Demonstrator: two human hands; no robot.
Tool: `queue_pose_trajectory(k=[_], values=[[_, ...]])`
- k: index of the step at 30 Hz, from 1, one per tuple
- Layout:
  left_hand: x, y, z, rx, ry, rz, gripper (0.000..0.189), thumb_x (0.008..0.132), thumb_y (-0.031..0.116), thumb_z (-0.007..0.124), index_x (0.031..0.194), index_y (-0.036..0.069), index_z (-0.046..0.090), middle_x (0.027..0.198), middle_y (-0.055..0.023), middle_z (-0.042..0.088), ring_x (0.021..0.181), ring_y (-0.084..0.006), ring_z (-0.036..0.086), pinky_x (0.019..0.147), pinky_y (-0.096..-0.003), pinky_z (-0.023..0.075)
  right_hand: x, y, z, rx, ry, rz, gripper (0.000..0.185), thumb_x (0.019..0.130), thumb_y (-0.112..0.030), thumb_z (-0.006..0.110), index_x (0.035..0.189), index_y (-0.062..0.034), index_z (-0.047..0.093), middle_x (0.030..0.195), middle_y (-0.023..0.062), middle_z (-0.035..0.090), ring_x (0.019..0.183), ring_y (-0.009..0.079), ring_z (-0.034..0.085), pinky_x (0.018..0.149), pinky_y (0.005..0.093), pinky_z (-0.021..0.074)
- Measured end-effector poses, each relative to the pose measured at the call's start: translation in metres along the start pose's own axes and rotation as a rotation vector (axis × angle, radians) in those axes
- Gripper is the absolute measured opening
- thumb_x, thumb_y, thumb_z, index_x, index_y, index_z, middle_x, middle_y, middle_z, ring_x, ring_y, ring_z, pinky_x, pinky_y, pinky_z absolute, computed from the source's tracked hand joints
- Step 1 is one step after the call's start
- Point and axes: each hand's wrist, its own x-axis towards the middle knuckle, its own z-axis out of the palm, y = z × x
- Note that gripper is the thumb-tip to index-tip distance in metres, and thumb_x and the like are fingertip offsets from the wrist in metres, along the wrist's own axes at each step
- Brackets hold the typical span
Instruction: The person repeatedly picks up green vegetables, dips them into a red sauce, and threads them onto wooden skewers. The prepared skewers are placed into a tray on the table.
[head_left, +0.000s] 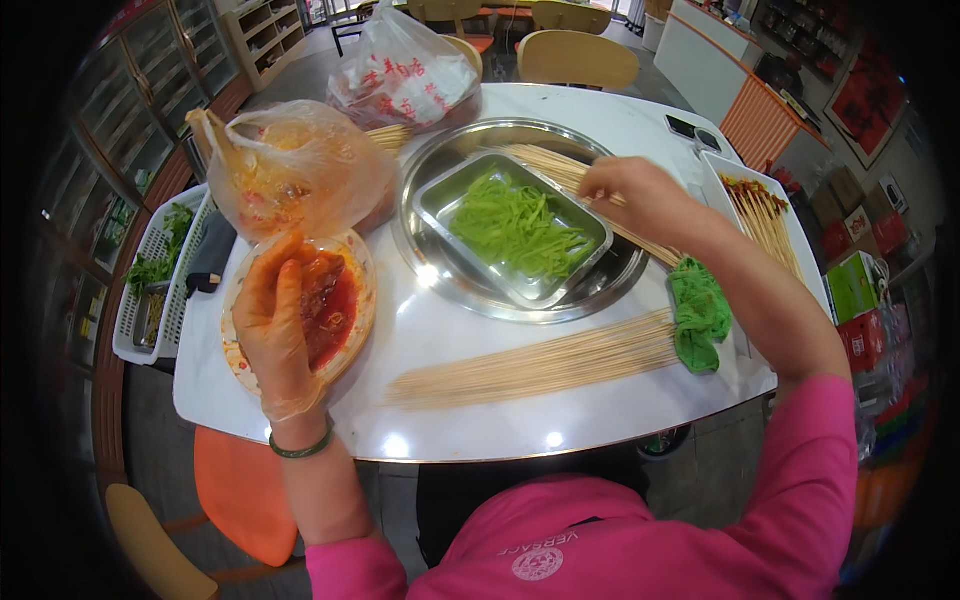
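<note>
My left hand (274, 322), in a clear plastic glove stained orange, is raised over a patterned plate (364, 274) of raw-looking meat in red sauce (334, 311). Its fingers curl towards the thumb; whether they pinch anything is hidden. My bare right hand (634, 195) reaches over a bundle of wooden skewers (551, 166), fingertips bent down at the sticks. I cannot tell if it grips one. The bundle slants across a round steel tray (480, 304). Beside it in that tray sits a rectangular metal pan (431, 214) with light green vegetable strips (517, 225).
More skewers (532, 360) lie along the near table, their right ends by a green cloth (699, 315). A white tray (814, 281) at right holds loaded skewers (761, 217). Two plastic bags (300, 165) stand behind the plate. A white basket (169, 277) of greens is at left.
</note>
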Motion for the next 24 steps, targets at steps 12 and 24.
queue_pose_trajectory(k=[12,24], values=[[0.002,-0.003,-0.001,-0.098,-0.028,0.003,0.024,0.103,0.004,0.058,0.125,-0.004,0.064,0.112,-0.0101,0.069,0.099,-0.0162,0.068,0.091,-0.0284,0.0571,0.041,-0.005,0.094,-0.167,-0.203,-0.036,0.021,0.079,-0.001,0.07,0.096,-0.0127,0.074,0.098,0.0119,0.062,0.096,0.0336,0.065,0.081,0.0422,0.0534],[0.003,-0.005,-0.003,-0.093,-0.026,-0.007,0.023,0.104,0.009,0.059,0.123,-0.003,0.066,0.11,-0.0103,0.071,0.097,-0.0162,0.07,0.089,-0.0282,0.058,0.035,0.002,0.062,0.931,-0.116,0.449,0.01,0.092,-0.013,0.073,0.099,-0.0083,0.069,0.088,-0.0045,0.063,0.07,0.0057,0.049,0.063,0.0216,0.0387]])
